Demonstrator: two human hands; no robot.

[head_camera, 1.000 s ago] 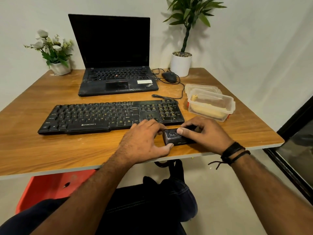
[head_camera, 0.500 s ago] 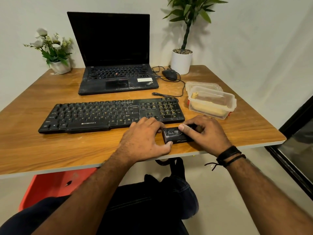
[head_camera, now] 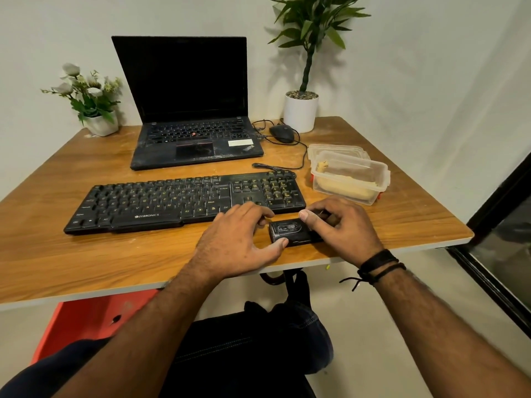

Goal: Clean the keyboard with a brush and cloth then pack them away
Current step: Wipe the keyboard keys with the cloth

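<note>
A black Zebronics keyboard lies across the middle of the wooden table. Just in front of its right end, near the table's front edge, sits a small black case. My left hand grips the case's left end, thumb at the near side and fingers at the far side. My right hand covers its right end with the thumb on top. A clear plastic container holding something pale yellow stands right of the keyboard. I cannot make out a brush or a cloth as such.
An open black laptop stands behind the keyboard, with a wired mouse and its cable to the right. A white potted plant is at the back right, a flower pot at the back left. A red bin sits under the table.
Both hands stay on the small black case in nearly the same grip. Only the view has shifted a little.
</note>
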